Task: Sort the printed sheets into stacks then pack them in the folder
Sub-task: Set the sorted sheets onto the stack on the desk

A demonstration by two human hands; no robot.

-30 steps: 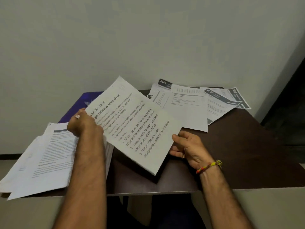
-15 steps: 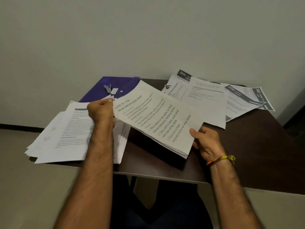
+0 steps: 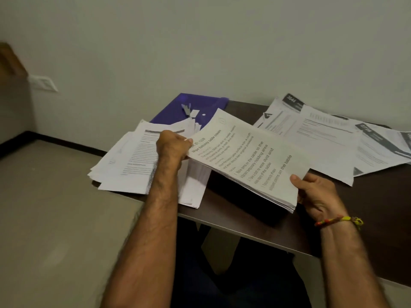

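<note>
The left hand (image 3: pixel 172 146) is gripping one corner of a thick bundle of printed sheets (image 3: pixel 246 158), fingers curled round its edge, while the right hand (image 3: pixel 317 194) is pinching the opposite corner, thumb lying on top – the bundle is hanging tilted above the dark table (image 3: pixel 367 207). A loose stack of pages (image 3: pixel 133 161) is lying at the table's left edge, partly overhanging it. The purple folder (image 3: pixel 191 105) is lying flat behind that stack, against the wall. More sheets (image 3: pixel 329 138) are lying fanned out across the far right – a beaded bracelet (image 3: pixel 340 220) is sitting on the right wrist
</note>
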